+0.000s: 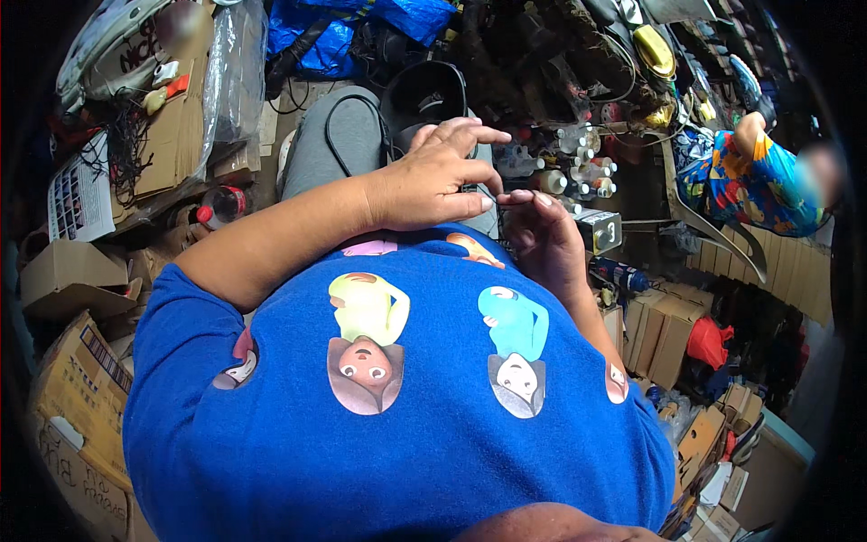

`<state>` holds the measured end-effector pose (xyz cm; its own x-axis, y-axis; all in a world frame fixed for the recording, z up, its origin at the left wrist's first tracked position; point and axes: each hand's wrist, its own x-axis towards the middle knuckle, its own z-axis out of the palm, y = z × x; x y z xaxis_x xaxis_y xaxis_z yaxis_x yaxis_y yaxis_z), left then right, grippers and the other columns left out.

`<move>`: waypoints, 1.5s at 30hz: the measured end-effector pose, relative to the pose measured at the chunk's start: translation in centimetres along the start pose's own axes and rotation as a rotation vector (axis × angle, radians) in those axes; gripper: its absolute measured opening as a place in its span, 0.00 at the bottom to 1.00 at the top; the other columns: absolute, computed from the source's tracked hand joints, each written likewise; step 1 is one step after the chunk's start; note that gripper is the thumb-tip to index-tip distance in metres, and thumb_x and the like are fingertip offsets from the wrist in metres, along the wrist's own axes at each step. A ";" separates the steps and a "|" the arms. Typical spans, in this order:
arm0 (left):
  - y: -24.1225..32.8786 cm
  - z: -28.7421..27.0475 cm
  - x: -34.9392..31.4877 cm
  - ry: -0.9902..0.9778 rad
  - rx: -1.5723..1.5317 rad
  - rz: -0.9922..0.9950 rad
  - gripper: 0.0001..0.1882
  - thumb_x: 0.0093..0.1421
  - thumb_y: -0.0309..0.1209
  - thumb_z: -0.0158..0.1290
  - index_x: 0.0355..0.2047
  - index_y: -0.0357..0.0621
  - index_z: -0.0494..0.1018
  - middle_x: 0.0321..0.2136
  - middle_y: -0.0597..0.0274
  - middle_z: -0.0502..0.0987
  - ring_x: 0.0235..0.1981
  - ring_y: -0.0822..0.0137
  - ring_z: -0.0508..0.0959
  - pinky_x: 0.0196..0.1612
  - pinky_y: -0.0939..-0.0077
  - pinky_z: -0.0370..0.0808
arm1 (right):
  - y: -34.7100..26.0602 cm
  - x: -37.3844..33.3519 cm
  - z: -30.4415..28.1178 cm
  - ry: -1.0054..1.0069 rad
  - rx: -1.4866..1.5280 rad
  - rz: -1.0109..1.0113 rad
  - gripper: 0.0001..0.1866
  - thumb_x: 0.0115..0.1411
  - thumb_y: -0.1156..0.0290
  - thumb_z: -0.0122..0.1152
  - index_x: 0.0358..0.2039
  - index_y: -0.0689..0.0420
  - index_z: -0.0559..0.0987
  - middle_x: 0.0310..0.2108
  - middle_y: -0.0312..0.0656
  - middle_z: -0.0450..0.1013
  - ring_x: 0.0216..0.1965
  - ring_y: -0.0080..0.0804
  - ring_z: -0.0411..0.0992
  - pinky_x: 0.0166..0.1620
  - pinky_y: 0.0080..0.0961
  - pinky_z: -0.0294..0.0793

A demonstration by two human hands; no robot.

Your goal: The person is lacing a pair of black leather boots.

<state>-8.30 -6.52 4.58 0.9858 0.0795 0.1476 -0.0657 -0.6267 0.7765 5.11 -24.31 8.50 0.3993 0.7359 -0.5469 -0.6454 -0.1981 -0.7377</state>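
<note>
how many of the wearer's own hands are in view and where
2: the left hand, upper centre, just above the blue shirt; the right hand, right of it and slightly lower.

Dark hand-drawn letters stand on the pale bag (126, 63) at upper left, and more handwriting in dark marker runs across the cardboard (86, 488) at lower left. Just above that, a yellowish carton (77, 366) bears dark print and a dark printed panel. A white sheet (79, 185) carries small pictures, a bottle (226, 204) has a red label, and a small pale box (600, 231) shows a dark mark, its fine print too small to read.
</note>
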 end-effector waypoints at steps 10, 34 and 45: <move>-1.1 1.6 1.1 0.042 0.002 0.036 0.21 0.53 0.32 0.54 0.49 0.56 0.76 0.64 0.53 0.56 0.66 0.48 0.51 0.64 0.46 0.47 | -0.3 1.1 0.2 -0.114 -0.202 0.188 0.15 0.58 0.63 0.55 0.36 0.63 0.79 0.32 0.39 0.76 0.23 0.16 0.58 0.30 0.17 0.60; -11.7 -11.3 -1.6 1.029 -1.585 -0.719 0.19 0.64 0.44 0.51 0.19 0.49 0.68 0.14 0.72 0.64 0.17 0.75 0.62 0.28 0.79 0.63 | 6.0 3.1 -7.6 0.036 -0.563 0.109 0.18 0.62 0.56 0.60 0.21 0.54 0.71 0.19 0.24 0.63 0.21 0.11 0.55 0.24 0.16 0.55; -20.9 -13.8 2.5 0.900 -1.390 -0.615 0.21 0.65 0.40 0.47 0.17 0.53 0.54 0.09 0.71 0.50 0.09 0.74 0.48 0.16 0.78 0.50 | 6.8 2.1 -11.2 0.048 -1.079 -0.218 0.22 0.61 0.58 0.58 0.20 0.63 0.70 0.19 0.41 0.64 0.23 0.30 0.63 0.29 0.28 0.63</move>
<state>-6.56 17.47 -2.80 0.5650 0.6910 -0.4510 -0.2946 0.6795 0.6720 8.86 -31.38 -2.10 0.4755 0.8026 -0.3603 0.3404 -0.5455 -0.7659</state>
